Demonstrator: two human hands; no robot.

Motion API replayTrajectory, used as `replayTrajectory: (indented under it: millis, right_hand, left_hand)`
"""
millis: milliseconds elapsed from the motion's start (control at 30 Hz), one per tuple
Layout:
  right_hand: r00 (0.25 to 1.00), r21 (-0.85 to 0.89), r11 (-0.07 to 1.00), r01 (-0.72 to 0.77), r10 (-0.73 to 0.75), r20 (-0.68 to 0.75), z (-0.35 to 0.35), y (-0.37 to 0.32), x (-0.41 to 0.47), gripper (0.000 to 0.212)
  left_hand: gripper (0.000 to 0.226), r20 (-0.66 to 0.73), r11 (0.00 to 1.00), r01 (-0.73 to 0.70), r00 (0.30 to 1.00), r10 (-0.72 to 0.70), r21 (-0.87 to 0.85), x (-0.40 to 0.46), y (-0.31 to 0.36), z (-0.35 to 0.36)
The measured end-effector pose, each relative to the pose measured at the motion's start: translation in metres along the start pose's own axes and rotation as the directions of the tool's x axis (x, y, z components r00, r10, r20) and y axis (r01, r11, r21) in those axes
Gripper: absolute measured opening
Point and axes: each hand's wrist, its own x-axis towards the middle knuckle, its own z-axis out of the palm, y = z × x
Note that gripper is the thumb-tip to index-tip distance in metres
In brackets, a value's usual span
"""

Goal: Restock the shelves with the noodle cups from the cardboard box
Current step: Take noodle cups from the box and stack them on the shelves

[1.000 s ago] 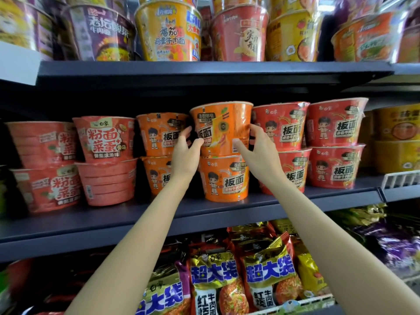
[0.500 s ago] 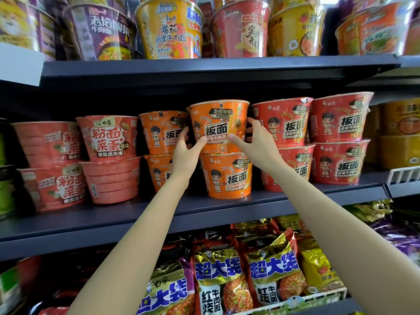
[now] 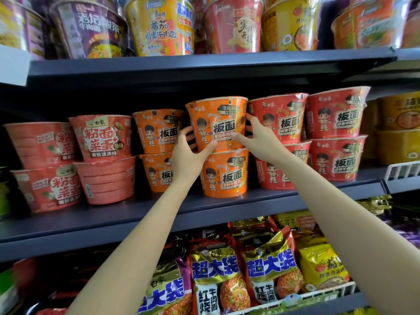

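Two hands, left hand (image 3: 186, 155) and right hand (image 3: 261, 142), fingers curled around glossy orange noodle cup (image 3: 218, 123).

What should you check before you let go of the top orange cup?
1. Both hands hold the top cup: ok, left hand and right hand grip its sides.
2. Sits on the bottom cup: ok, though slightly left of centre.
3. Upright: ok.
4. Label faces front: ok.
5. Room under the upper shelf: ok, gap shows.
6. Bottom cup well back on the middle shelf: cannot tell.
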Motion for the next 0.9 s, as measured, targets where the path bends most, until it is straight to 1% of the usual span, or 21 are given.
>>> replayTrajectory:
  millis: [133,233,333,467,533,600,667,767,900]
  right_hand:
    - [1.0,-0.017,1.0,0.011,-0.011,-0.006,-0.001,0.001,-0.002,0.071]
    - [1.0,-0.016,1.0,0.003,-0.003,-0.004,-0.001,0.004,-0.007,0.07]
    - [1.0,-0.007,1.0,0.022,-0.022,-0.013,0.006,0.007,-0.021,0.068]
    - [0.991,0.074,0.994,0.079,-0.07,-0.112,0.017,0.01,-0.035,0.06]
    - [0.99,0.076,0.992,0.103,-0.094,-0.107,0.02,0.011,-0.036,0.058]
    - [0.991,0.048,0.993,0.11,-0.105,-0.085,0.023,0.013,-0.035,0.06]
    - [0.985,0.012,0.991,0.131,-0.129,-0.11,0.023,0.018,-0.033,0.058]
    - [0.977,-0.054,0.989,0.139,-0.146,-0.158,0.021,0.019,-0.028,0.056]
    - [0.985,-0.052,0.992,0.119,-0.124,-0.123,0.022,0.012,-0.021,0.067]
  left_hand:
    - [0.076,0.022,1.0,-0.007,1.0,0.007,-0.016,0.0,0.001,-0.002]
    - [0.075,0.073,0.997,-0.001,0.997,0.006,-0.078,-0.001,0.0,-0.004]
    - [0.073,0.122,0.988,0.029,0.993,-0.01,-0.153,0.0,0.0,-0.007]
    - [0.066,0.197,0.963,0.101,0.979,-0.051,-0.251,0.005,-0.003,-0.013]
    - [0.063,0.228,0.951,0.133,0.971,-0.069,-0.278,0.008,-0.009,-0.016]
    - [0.062,0.244,0.951,0.142,0.967,-0.074,-0.274,0.008,-0.013,-0.017]
    - [0.06,0.251,0.961,0.127,0.966,-0.064,-0.245,0.006,-0.013,-0.017]
    - [0.057,0.205,0.986,0.046,0.979,-0.013,-0.159,0.002,-0.006,-0.015]
    - [0.07,0.183,0.992,-0.007,0.983,0.03,-0.127,-0.006,0.002,-0.007]
